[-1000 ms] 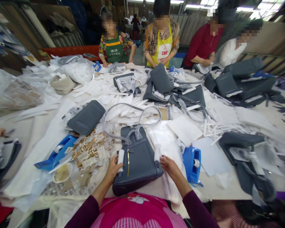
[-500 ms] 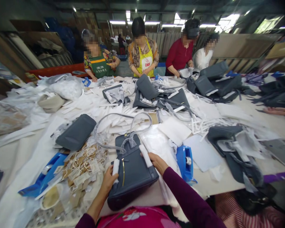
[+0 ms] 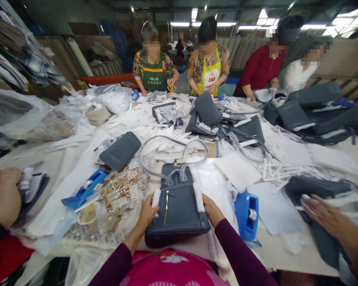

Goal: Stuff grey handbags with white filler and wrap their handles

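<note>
A dark blue-grey handbag [image 3: 176, 206] with a gold zip lies flat on the table in front of me, its wrapped handles looping away toward the table's middle. My left hand [image 3: 146, 214] grips the bag's left edge, fingers closed over a white wrapped strip [image 3: 156, 197]. My right hand [image 3: 211, 209] holds the bag's right edge, fingers closed against another white wrapped strip [image 3: 198, 196].
A blue tape dispenser [image 3: 247, 216] stands right of the bag, another [image 3: 84, 192] to the left beside a pile of paper tags [image 3: 123, 186]. More grey bags and white wrapping paper cover the table. Co-workers' hands reach in at left [image 3: 4, 194] and right [image 3: 331, 220]; several people work across the table.
My right hand has drawn back from higher on the bag to its right edge, pressing the white strip there. A co-worker's hand has come in at the right.
</note>
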`<state>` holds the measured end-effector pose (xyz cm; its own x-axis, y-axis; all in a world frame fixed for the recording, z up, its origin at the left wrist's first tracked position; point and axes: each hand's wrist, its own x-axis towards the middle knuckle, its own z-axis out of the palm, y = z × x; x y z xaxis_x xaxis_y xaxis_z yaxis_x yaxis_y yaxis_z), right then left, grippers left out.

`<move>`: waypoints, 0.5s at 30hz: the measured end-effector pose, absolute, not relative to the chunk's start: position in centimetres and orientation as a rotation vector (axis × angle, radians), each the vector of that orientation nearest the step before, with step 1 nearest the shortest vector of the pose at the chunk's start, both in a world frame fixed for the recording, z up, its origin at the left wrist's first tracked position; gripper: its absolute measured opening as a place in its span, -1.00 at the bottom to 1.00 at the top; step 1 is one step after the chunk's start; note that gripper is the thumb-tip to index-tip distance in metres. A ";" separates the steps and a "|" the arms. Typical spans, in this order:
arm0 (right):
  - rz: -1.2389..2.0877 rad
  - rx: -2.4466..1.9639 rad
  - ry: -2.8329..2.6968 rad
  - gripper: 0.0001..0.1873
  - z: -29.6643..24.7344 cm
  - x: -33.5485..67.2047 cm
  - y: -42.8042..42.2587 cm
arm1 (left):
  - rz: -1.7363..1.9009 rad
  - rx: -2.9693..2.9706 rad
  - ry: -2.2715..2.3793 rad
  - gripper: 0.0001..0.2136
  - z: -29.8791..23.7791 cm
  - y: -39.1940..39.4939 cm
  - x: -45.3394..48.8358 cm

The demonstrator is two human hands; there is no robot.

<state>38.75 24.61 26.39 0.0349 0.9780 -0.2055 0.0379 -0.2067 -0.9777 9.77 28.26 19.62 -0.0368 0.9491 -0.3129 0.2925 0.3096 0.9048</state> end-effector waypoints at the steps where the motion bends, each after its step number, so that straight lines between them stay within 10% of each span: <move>1: 1.331 -1.372 -1.151 -0.56 26.4 39.1 24.6 | 0.795 1.197 1.560 -0.34 19.4 28.3 9.7; 15: 1.403 -1.623 -0.930 -0.87 20.8 38.9 29.7 | 0.737 1.374 1.638 -0.34 20.5 28.3 9.5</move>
